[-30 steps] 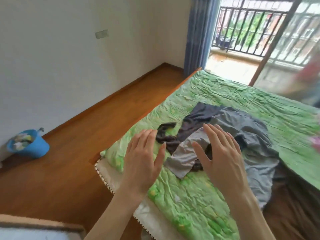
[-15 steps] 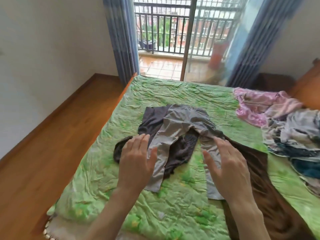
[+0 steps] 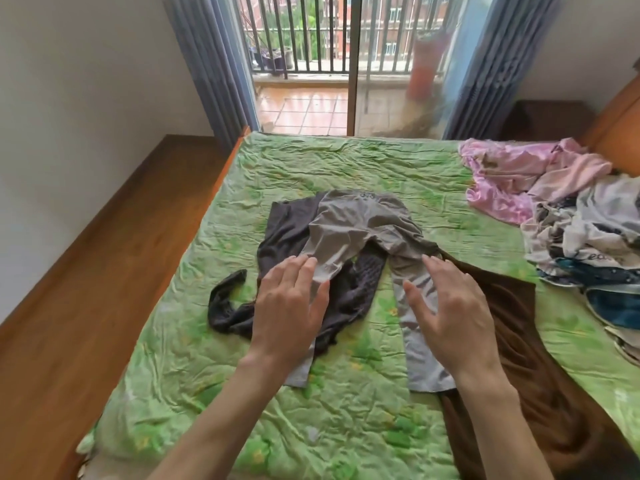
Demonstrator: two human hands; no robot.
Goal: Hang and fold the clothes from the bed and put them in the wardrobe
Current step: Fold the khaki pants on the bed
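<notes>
Two hands: both reach out over the bed, palms down, fingers straight and slightly spread, gripping nothing.
Left hand [image 3: 289, 303]: over the left leg of the grey trousers; whether it touches the cloth I cannot tell.
Right hand [image 3: 450, 310]: over the right leg, its outer edge above the brown cloth.
Light grey smooth-fabric trousers [image 3: 360, 220]: spread flat mid-bed, long axis running from the person toward the balcony door, waistband at the far end, both leg hems pointing back at the person, legs parted.
Dark charcoal knit garment [image 3: 291, 233]: underneath the trousers, a sleeve trailing left.
Brown cloth [image 3: 512, 327]: just right of the trousers, running to the near edge.
Crumpled green bedsheet [image 3: 346, 410]: covers the bed.
Pile of pink, white and blue clothes [image 3: 568, 216]: far right of the bed.
Balcony door with railing [image 3: 311, 46]: beyond the bed, between grey-blue curtains [image 3: 214, 64].
</notes>
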